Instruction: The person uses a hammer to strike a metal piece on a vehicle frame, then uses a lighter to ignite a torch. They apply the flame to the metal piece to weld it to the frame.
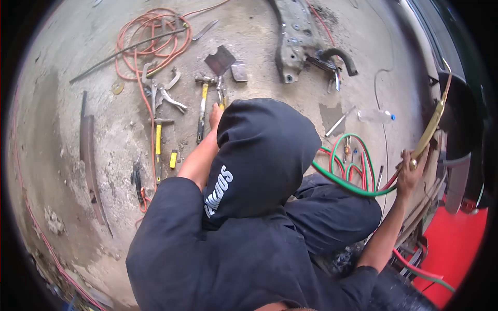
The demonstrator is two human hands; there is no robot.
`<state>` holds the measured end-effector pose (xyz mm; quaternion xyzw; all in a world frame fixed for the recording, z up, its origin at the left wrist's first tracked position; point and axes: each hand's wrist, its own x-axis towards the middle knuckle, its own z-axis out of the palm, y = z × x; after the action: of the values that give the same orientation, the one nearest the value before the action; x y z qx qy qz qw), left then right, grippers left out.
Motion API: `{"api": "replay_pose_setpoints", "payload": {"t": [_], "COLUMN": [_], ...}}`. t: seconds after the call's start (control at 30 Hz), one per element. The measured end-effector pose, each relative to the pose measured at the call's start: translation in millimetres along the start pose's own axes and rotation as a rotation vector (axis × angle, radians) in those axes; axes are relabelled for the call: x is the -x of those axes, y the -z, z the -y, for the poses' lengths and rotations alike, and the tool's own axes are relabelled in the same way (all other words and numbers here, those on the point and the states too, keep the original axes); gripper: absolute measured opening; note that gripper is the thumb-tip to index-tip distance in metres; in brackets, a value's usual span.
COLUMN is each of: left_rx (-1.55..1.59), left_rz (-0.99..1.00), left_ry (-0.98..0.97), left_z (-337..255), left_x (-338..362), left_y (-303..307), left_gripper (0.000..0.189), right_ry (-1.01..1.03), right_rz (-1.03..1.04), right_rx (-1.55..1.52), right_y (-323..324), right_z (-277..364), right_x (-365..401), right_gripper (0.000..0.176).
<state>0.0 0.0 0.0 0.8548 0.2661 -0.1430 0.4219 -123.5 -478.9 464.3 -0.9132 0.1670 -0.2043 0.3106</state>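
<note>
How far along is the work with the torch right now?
Done: hammers and pliers are laid out on the floor, and the green and red hoses run to the torch. In hand: the right hand grips the torch, and the left hand reaches among the tools. Left: no flame shows at the tip, and no finished work is visible.

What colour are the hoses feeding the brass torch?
One green, one red: paired hoses to the brass torch in the right hand. Head view.

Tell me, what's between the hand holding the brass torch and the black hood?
Looped green and red hoses lie between the right hand on the torch and the hood, in the head view.
</note>
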Motion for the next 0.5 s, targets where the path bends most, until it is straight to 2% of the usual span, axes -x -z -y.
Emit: {"api": "replay_pose_setpoints", "payload": {"t": [0.1, 0.23, 0.37, 0.43, 0.5], "left_rx": [-0.019, 0.080, 0.272, 0.418, 0.592], "left_rz": [0.061, 0.162, 0.296, 0.374, 0.455], "left_ry": [-0.061, -0.101, -0.144, -0.181, -0.252], "left_z": [22.5, 12.5, 9.3, 8.9, 2.3], "left_x": [-25.9, -23.8, -25.3, -22.9, -20.3], "left_y": [-11.2, 19.4, 60.9, 94.4, 139.5], "left_gripper": [0.055, 0.051, 0.048, 0.046, 0.044], "right_ry": [-0.017, -0.090, -0.193, -0.277, -0.392], "right_rz": [-0.085, -0.146, -0.020, 0.015, 0.074], "right_rx": [0.150, 0.251, -0.060, -0.218, -0.231], "right_y": [28.5, 62.5, 67.1, 46.5, 19.4], "right_z": [-4.1, -12.8, -59.8, -90.5, -122.8], "right_x": [-14.3, -0.8, 45.0, 73.6, 97.2], "right_gripper": [0.079, 0.084, 0.085, 0.085, 0.078]}}
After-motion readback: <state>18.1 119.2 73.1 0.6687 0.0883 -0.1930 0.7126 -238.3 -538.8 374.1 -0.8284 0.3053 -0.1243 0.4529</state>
